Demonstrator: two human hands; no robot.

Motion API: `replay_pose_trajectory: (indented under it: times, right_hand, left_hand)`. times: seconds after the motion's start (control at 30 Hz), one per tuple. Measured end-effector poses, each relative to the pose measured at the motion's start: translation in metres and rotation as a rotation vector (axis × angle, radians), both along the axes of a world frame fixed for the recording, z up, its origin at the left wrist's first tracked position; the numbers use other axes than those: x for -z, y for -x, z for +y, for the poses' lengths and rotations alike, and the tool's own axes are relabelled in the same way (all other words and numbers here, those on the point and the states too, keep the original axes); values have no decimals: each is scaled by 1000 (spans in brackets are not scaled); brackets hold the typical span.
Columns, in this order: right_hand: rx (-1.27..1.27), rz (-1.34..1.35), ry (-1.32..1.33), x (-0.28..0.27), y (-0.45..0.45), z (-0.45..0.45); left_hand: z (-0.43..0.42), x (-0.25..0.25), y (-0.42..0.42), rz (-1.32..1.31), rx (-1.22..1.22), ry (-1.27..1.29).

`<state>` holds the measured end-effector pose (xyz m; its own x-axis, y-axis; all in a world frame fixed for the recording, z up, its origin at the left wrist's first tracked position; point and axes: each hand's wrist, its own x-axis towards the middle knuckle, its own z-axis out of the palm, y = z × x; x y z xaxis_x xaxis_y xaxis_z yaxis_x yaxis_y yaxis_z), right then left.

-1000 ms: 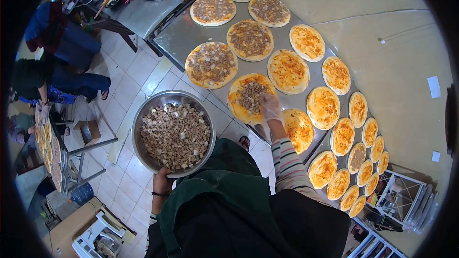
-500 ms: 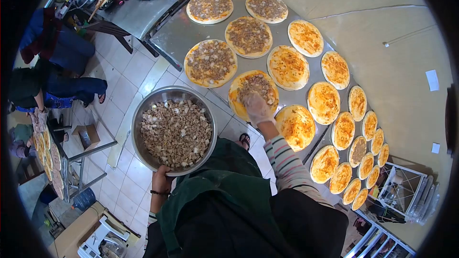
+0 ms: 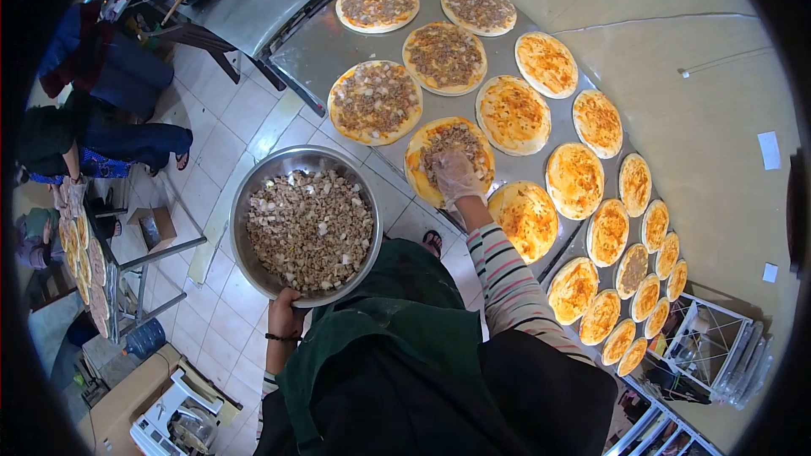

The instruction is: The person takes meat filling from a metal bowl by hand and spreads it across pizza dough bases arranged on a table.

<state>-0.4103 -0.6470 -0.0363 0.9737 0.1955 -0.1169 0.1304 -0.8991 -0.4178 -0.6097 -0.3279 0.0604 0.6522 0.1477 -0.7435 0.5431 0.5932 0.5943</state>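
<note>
My left hand [image 3: 285, 314] grips the near rim of a large steel bowl [image 3: 239, 241] filled with a crumbly meat mixture [image 3: 308, 232]. My right hand [image 3: 457, 177], in a clear plastic glove, lies spread on the meat topping of a round flatbread [image 3: 420, 171] at the table's edge. Beside it is a flatbread with only orange sauce [image 3: 525, 224]. Several flatbreads farther up, such as one [image 3: 374, 104] just beyond, are covered with meat and white cubes.
Rows of sauced rounds [image 3: 574, 181] run along the metal table [image 3: 301, 57] to the right. Two people [image 3: 110, 139] stand at the left near another table with breads [image 3: 99, 274]. A white rack [image 3: 705, 342] stands at lower right.
My right hand has moved from the right side of the flatbread onto its middle, and the meat is more spread out. My left hand still holds the bowl.
</note>
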Motion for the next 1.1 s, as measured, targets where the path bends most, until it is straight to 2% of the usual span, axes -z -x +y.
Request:
replay_pose_trajectory:
  times: [0.17,0.23,0.27,0.3,0.37,0.4,0.47,0.57,0.7,0.77,0.8,0.87,0.9,0.97,1.1]
  right_hand:
    - [20,-37,-51,8,-29,-7]
    - [109,-128,-171,14,-38,-14]
    - [181,-75,-245,19,-47,-19]
    - [178,-70,-245,25,-52,-19]
    - [98,-71,-24,28,-51,-17]
    - [96,-67,-20,30,-49,-12]
    - [-47,-177,59,25,-41,7]
    - [-6,-17,-22,2,-27,20]
    - [44,86,-150,24,-4,13]
    - [-28,-110,-114,8,0,12]
    - [-35,-109,-116,-2,3,13]
    - [246,314,-247,-20,15,16]
    - [248,314,-248,-15,19,16]
    - [-26,-72,-7,3,27,18]
    - [-31,-9,75,5,27,17]
  left_hand:
    - [0,6,3,21,-5,9]
    - [-2,3,1,28,-46,21]
    - [-4,1,0,32,-89,35]
    - [-4,0,-1,36,-93,34]
    - [-4,-1,-3,56,-90,31]
    - [-4,-2,-5,60,-93,34]
    - [-5,-3,-6,68,-87,-5]
    - [-9,-9,-13,47,-103,-1]
    - [-4,-4,-14,70,-95,-4]
    - [-1,2,-13,70,-106,-11]
    - [2,6,-12,84,-104,-3]
    - [0,1,-15,86,-108,11]
    - [-1,-3,-18,86,-107,10]
    - [-3,-6,-23,42,-86,12]
    - [-1,5,-25,22,-47,-14]
